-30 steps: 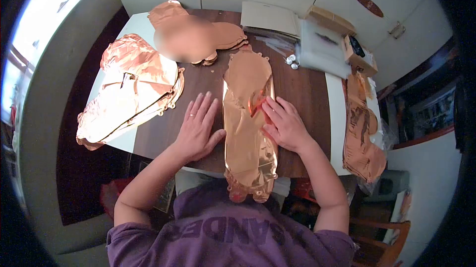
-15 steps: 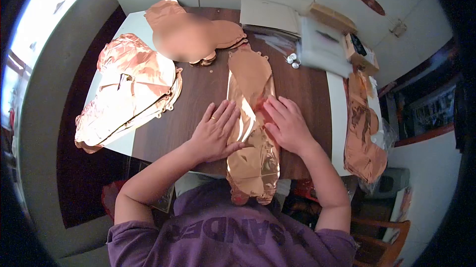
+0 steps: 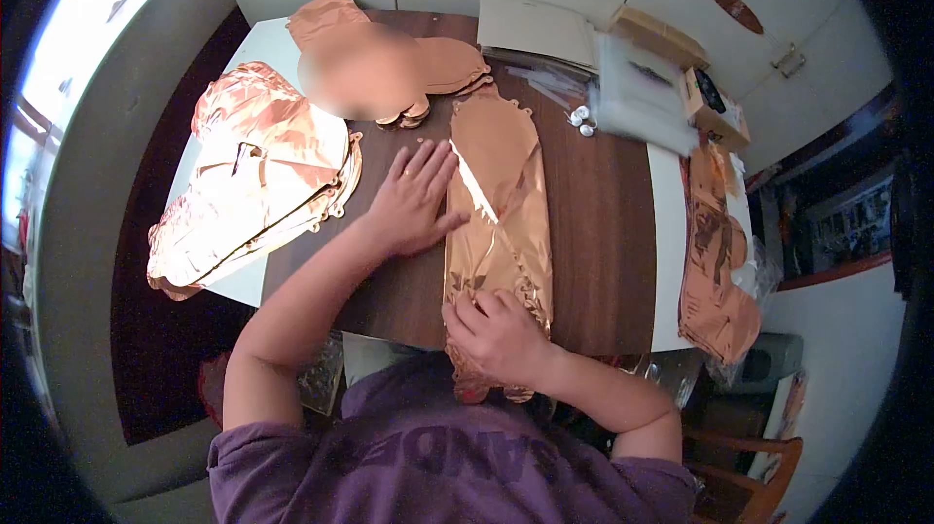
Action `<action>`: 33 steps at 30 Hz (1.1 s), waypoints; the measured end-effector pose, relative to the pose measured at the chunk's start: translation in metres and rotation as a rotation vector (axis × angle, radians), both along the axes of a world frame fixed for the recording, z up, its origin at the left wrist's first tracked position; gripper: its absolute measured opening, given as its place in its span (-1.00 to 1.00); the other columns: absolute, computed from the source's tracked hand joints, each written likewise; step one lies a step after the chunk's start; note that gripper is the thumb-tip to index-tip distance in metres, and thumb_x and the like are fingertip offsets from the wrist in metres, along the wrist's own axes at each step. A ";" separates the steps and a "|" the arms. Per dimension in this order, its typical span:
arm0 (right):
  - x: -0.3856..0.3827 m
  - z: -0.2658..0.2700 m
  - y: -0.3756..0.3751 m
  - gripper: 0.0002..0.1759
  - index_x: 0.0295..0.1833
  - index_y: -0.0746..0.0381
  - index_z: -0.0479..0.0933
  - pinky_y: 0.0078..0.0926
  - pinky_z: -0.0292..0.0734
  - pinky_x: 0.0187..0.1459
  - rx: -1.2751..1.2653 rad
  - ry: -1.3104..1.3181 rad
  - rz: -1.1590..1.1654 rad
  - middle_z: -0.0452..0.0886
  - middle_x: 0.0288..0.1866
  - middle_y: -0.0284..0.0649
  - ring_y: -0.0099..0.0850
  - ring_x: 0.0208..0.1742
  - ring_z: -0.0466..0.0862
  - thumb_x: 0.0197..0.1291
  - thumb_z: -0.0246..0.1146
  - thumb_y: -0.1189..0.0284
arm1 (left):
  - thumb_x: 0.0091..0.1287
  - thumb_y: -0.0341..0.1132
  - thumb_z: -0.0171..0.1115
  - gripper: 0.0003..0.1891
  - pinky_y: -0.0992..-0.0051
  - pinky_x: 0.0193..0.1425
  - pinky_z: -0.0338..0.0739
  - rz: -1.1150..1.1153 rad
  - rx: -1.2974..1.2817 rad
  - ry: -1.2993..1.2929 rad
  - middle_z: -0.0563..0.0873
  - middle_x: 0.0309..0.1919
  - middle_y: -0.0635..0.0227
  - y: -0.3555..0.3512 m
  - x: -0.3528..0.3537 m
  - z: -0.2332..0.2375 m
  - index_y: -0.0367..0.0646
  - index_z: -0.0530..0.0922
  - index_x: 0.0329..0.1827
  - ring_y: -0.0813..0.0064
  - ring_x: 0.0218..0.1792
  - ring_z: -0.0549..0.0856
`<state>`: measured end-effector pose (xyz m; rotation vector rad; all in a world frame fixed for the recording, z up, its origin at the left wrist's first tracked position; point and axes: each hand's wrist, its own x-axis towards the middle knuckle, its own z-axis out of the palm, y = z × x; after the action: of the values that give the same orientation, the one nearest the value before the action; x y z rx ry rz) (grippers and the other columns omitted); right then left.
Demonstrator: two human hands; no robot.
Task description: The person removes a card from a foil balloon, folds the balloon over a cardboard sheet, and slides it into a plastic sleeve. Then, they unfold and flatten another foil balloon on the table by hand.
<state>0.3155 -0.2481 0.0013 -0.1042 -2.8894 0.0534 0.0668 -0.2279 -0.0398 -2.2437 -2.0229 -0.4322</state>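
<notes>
A long copper-coloured foil piece (image 3: 496, 174) lies flat on the dark wooden table (image 3: 603, 252), its near end hanging toward the purple shirt. My left hand (image 3: 413, 198) rests with fingers spread at the foil's left edge, its thumb reaching onto the foil. Over the lower part of the foil, my right hand (image 3: 498, 334) has its fingers bent and drawn together, with the foil wrinkled around them. Whether it pinches the foil is hidden beneath the fingers.
Shiny foil pieces (image 3: 263, 174) are stacked at the left, and more foil shapes (image 3: 452, 65) lie at the back. Small white objects (image 3: 581, 120), a clear plastic packet (image 3: 642, 86) and an open box (image 3: 715, 106) sit back right. Another foil piece (image 3: 715, 261) lies right.
My right hand has moved from the foil's right edge down onto its lower part, and its fingers have bent. My left hand has slid up and slightly left, still spread.
</notes>
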 end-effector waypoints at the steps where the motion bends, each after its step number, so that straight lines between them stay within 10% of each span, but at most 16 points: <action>1: 0.000 -0.001 -0.001 -0.52 0.10 0.32 0.57 -0.28 0.42 -0.01 -0.004 0.007 -0.001 0.57 0.00 -0.13 -0.25 -0.04 0.51 0.13 0.30 0.25 | 0.40 0.26 0.02 -0.11 0.00 0.61 -0.04 0.000 -0.018 -0.003 0.21 0.55 -0.01 0.010 -0.005 -0.001 -0.33 0.19 0.53 0.02 0.57 0.16; 11: 0.010 0.001 0.016 -0.55 0.14 0.26 0.56 -0.18 0.44 0.05 -0.312 0.135 -0.126 0.58 0.05 -0.16 -0.22 0.05 0.55 0.17 0.35 0.30 | 0.43 0.13 0.08 -0.15 0.05 0.61 0.00 0.077 0.073 -0.251 0.22 0.53 -0.10 0.006 -0.007 0.023 -0.34 0.10 0.56 0.03 0.57 0.17; 23: 0.011 -0.015 0.105 -0.43 0.32 0.31 0.45 -0.05 0.20 0.45 -0.103 0.038 -0.393 0.41 0.45 -0.04 -0.09 0.48 0.34 0.28 0.25 0.23 | 0.37 0.32 0.02 -0.03 -0.05 0.59 -0.04 -0.021 -0.024 -0.015 0.18 0.54 -0.14 -0.011 0.029 0.001 -0.38 0.12 0.55 -0.08 0.57 0.13; 33: -0.004 0.019 0.054 -0.56 0.15 0.27 0.55 -0.20 0.39 0.07 -0.142 0.026 -0.193 0.58 0.00 -0.17 -0.25 0.07 0.55 0.18 0.30 0.30 | 0.36 0.38 -0.06 -0.04 0.00 0.62 -0.09 -0.013 -0.019 0.013 0.22 0.51 -0.19 -0.009 0.029 0.003 -0.35 0.22 0.51 -0.09 0.57 0.13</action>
<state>0.3115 -0.1939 0.0198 -0.4037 -2.8315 0.2232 0.0954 -0.2368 -0.0372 -2.2651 -2.0160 -0.4009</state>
